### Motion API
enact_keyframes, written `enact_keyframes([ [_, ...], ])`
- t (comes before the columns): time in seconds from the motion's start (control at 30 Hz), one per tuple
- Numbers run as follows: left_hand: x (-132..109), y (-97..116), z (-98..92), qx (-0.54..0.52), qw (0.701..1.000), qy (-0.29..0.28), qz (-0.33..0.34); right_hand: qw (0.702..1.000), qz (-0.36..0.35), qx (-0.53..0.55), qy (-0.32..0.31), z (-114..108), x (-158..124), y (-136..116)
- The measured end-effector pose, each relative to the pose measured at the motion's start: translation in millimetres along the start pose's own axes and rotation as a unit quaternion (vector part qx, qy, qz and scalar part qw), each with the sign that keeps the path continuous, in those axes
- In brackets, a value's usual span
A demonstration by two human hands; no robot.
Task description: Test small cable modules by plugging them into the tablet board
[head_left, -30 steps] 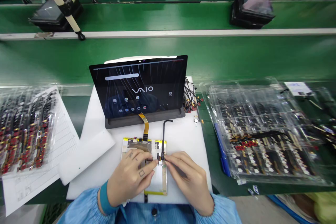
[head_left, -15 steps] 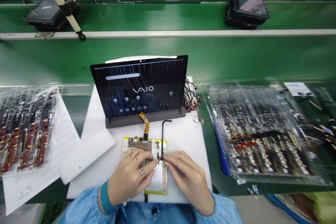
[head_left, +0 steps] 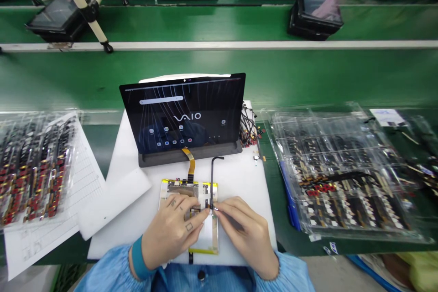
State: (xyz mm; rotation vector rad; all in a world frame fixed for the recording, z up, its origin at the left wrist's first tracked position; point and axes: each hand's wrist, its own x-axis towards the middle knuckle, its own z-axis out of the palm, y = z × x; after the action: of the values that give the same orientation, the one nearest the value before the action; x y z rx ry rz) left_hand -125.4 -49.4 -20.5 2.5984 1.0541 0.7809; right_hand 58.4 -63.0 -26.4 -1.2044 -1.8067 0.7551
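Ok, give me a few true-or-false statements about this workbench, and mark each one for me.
The tablet screen shows a VAIO logo. True.

An orange ribbon cable runs from the tablet down to a circuit board. True.

The person is wearing gloves. False: the left hand and right hand are bare.

The clear plastic tray of parts lies to the person's left. False: it lies to their right.

The right hand's fingers pinch a thin black cable. True.

Bright, even light is flooding in. Glare is streaking the plastic tray (head_left: 342,146), while soft shadows are forming under the left hand (head_left: 171,228) and right hand (head_left: 246,232).
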Motion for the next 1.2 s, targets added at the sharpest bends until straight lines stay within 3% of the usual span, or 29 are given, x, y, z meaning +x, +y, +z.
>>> enact_keyframes([
  [0.27,-3,-1,0.7,-0.005,1.0,0.006,-0.005,1.0,-0.001,0.005,0.003,3,-3,3],
  [0.5,1,6,-0.1,0.084,0.996,0.004,-0.017,0.999,-0.028,-0.025,0.007,4,5,1],
  [0.67,-2,8,5.3,0.093,0.994,0.0,-0.049,0.991,-0.035,-0.121,-0.047,-11,2,-9],
  [0.8,-24,-4,7.6,0.082,0.995,-0.027,-0.05,0.964,-0.065,-0.236,-0.103,-21,6,-9],
  [0.9,-53,-24,-2.7,0.143,0.98,-0.028,-0.137,0.948,-0.104,-0.287,-0.093,-19,22,-14],
  [1.0,-78,-46,-22.4,0.248,0.941,0.039,-0.229,0.933,-0.141,-0.311,-0.108,-23,29,-22],
  [1.1,-89,-59,-39.2,0.31,0.923,0.039,-0.227,0.923,-0.207,-0.307,-0.111,-38,19,-25],
  [1.2,-88,-62,-46.0,0.315,0.927,0.03,-0.201,0.905,-0.251,-0.323,-0.116,-49,12,-16],
])
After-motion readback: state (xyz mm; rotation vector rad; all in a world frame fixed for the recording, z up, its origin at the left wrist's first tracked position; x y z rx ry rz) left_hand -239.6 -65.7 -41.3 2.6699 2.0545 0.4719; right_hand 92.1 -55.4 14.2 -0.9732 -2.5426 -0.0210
